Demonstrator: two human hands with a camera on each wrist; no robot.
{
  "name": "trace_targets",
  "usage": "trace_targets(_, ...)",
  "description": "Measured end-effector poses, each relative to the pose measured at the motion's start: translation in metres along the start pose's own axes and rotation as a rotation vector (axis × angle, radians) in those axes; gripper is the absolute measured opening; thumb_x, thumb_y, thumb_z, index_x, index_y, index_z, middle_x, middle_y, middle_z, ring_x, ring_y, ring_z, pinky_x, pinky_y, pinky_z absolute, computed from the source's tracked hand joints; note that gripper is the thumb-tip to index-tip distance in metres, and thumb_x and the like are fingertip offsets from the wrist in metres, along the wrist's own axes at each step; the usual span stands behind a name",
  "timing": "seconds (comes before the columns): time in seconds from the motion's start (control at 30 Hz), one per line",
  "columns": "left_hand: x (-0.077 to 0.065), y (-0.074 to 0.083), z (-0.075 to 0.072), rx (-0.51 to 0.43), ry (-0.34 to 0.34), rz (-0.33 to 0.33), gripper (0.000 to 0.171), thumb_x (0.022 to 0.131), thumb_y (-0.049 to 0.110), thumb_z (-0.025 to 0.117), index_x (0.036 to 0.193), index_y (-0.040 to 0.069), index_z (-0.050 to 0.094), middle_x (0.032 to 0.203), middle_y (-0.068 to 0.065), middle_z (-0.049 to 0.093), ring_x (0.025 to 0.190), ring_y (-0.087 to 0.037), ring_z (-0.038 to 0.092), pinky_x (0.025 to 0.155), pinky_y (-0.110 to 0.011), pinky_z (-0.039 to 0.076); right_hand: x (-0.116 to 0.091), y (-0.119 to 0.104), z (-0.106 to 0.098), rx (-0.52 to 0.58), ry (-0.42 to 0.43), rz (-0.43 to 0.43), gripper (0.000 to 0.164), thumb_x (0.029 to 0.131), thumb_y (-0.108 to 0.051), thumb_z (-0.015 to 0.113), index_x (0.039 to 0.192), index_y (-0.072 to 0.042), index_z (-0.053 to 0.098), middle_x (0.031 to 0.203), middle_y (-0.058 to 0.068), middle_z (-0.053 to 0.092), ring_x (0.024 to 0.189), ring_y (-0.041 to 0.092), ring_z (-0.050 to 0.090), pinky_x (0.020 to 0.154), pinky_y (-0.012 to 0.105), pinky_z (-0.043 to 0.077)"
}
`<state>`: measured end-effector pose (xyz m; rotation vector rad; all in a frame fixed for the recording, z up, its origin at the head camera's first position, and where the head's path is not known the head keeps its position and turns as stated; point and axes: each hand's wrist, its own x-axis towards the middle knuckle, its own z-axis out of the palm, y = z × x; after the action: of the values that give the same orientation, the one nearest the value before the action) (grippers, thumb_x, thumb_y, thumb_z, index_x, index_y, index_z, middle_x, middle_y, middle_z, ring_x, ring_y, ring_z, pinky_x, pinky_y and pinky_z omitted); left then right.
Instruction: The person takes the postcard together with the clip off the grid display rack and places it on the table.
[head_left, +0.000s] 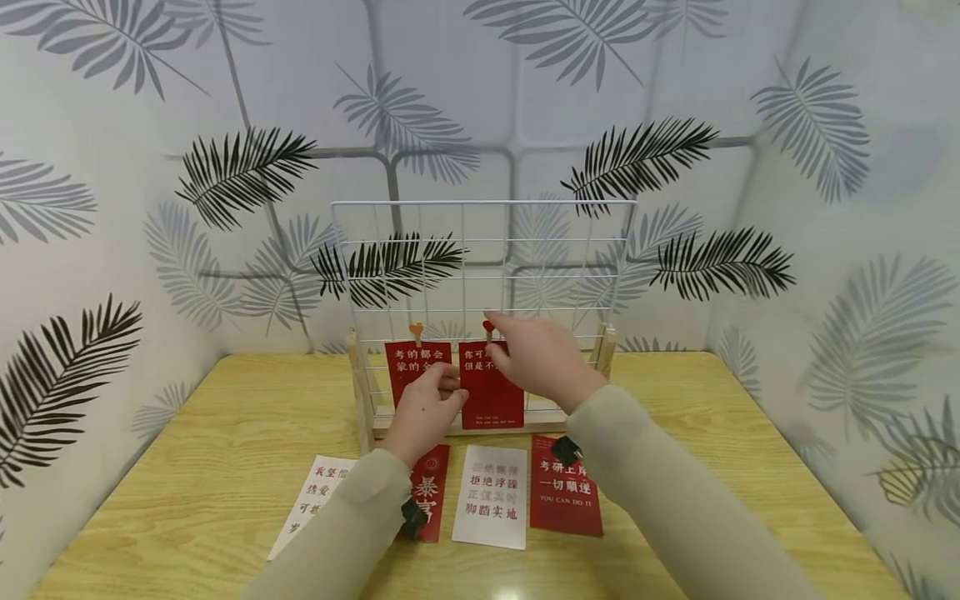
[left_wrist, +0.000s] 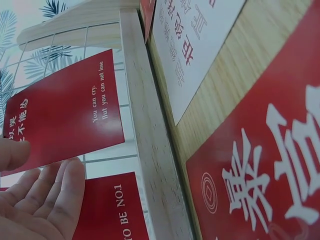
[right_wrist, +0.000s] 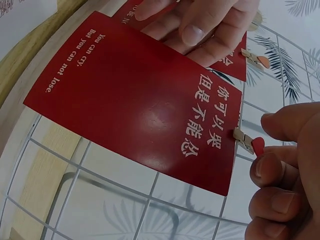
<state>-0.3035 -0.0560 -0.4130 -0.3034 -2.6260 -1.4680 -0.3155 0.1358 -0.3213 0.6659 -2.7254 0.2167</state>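
A red card (head_left: pixel 491 404) with white lettering hangs on a white wire grid (head_left: pixel 480 275) by a small wooden clothespin (right_wrist: pixel 243 139) with a red heart. My right hand (head_left: pixel 547 358) is at this clothespin, thumb and forefinger parted around the heart, lower fingers bent. At the card's left edge is my left hand (head_left: pixel 427 408): its fingers reach slightly behind the edge and the thumb stands in front, without a plain squeeze. To the left hangs another red card (head_left: pixel 405 367), under a clothespin (head_left: pixel 416 332) with an orange heart; my left hand partly covers that card.
On the wooden table (head_left: pixel 187 442) below the grid lie a white card (head_left: pixel 322 492), a red card (head_left: pixel 437 492), a second white card (head_left: pixel 489 533) and a red card (head_left: pixel 566 508). Wooden feet (head_left: pixel 362 400) hold the grid upright. Leaf-patterned walls (head_left: pixel 480 100) stand around.
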Motion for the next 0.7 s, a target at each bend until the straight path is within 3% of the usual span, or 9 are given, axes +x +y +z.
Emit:
trace_targets(0.43, 0.005, 0.001, 0.002, 0.033, 0.028, -0.01, 0.028, 0.098, 0.023, 0.068, 0.124, 0.013, 0.061, 0.11, -0.003, 0.066, 0.099, -0.021, 0.064, 0.09, -0.043, 0.054, 0.006, -0.003, 0.006, -0.094, 0.069, -0.019, 0.043, 0.1, -0.028, 0.06, 0.14, -0.011, 0.059, 0.059, -0.007, 0.052, 0.045, 0.012, 0.046, 0.04, 0.027, 0.039)
trace_targets(0.7, 0.005, 0.001, 0.003, 0.024, 0.027, 0.007, 0.02, 0.1, 0.02, 0.066, 0.118, 0.014, 0.06, 0.101, -0.001, 0.065, 0.086, -0.018, 0.063, 0.079, -0.038, 0.056, 0.008, -0.003, 0.013, -0.132, 0.118, -0.022, 0.031, 0.099, -0.025, 0.061, 0.127, -0.012, 0.065, 0.057, -0.007, 0.052, 0.043, 0.011, 0.046, 0.04, 0.027, 0.041)
